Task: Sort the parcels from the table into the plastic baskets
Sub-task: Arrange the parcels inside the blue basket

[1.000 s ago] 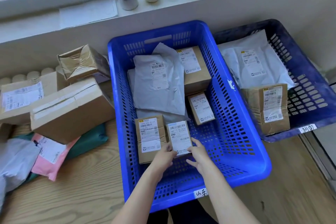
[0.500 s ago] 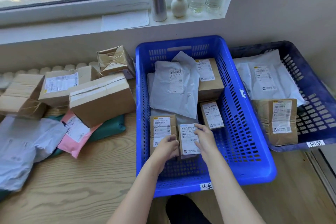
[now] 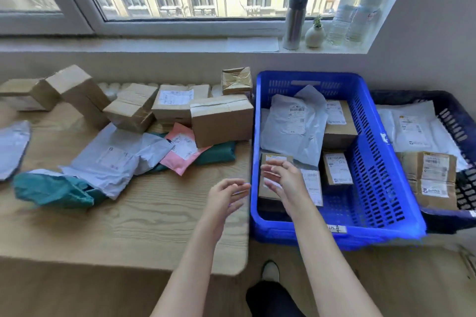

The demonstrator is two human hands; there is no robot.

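Observation:
The bright blue basket (image 3: pixel 386 152) stands right of the wooden table (image 3: pixel 144 219) and holds grey mailer bags and several small labelled boxes. The dark blue basket (image 3: pixel 456 121) further right holds white bags and a brown box (image 3: pixel 435 177). My right hand (image 3: pixel 286 180) hovers over the bright basket's near left corner, fingers loose, holding nothing. My left hand (image 3: pixel 226 195) hangs above the table edge just left of that basket, also empty. On the table lie cardboard boxes, one large box (image 3: pixel 221 121) nearest the basket, a pink mailer (image 3: pixel 180 152), grey bags (image 3: pixel 110 159) and green bags (image 3: pixel 54 188).
A steel flask (image 3: pixel 293 20), a small vase (image 3: pixel 315 33) and water bottles (image 3: pixel 360 8) stand on the windowsill behind the baskets. A dark shoe (image 3: pixel 270 270) shows on the floor below the table's corner.
Both hands have let go of the small boxes in the bright blue basket and lifted away to the left. The view has swung left and up, showing more of the table.

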